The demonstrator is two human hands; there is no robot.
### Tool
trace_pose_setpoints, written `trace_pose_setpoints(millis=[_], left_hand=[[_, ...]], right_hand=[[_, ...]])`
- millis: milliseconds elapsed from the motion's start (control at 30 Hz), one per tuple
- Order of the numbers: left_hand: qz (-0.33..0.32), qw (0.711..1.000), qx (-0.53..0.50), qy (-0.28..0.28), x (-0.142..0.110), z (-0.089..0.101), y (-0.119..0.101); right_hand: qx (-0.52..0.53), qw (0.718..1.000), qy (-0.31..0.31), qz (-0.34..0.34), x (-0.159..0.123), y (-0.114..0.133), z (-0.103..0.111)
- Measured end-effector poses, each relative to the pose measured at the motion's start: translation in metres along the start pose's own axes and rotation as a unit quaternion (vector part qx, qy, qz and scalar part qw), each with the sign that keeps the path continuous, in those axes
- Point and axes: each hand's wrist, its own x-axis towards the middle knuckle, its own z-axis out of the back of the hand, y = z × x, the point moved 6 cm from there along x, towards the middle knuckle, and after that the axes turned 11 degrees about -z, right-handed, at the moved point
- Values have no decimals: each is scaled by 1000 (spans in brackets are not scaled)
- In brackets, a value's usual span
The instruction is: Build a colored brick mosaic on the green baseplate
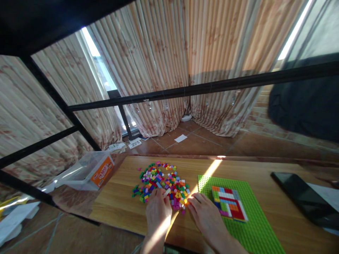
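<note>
A pile of small, many-coloured toy building bricks [159,183] is spread over the wooden table. My left hand [159,208] is at the near side of the pile, fingers curled down and closed around a white brick [167,192] at the fingertips. My right hand [205,211] lies between the pile and the green baseplate [259,218], its fingers bent together at the pile's right edge. What those fingertips hold, if anything, is too small to make out. On the baseplate sits a flat block of joined bricks [233,206] in red, white, orange, blue and green.
A dark phone-like slab [304,197] lies at the table's right, partly over white paper [325,194]. Left of the table [113,208] stands a clear plastic box [90,171] with an orange label. Black metal bars [169,93] cross before the curtains [159,46].
</note>
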Motion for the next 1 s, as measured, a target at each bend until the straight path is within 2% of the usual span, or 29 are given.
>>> trace_pose_setpoints(millis=[133,333,567,733,867,1000], left_hand=[[-5,1000,-14,-7,-1,-1,-3],[5,1000,-20,-12,-2,-2,0],[-3,999,-42,-17,-3,-2,-3],[-21,996,-82,-37,-2,-2,-3],[-53,991,-120,-22,-2,-6,-14],[-57,991,-123,8,-4,-8,-31]], right_hand=[[13,1000,-9,3,1,-3,0],[35,999,10,0,-1,-10,-6],[37,999,9,-4,1,-4,-1],[29,999,26,-11,1,-6,-5],[21,999,-10,-23,2,-13,-9],[-11,998,-46,-36,9,-17,-13]])
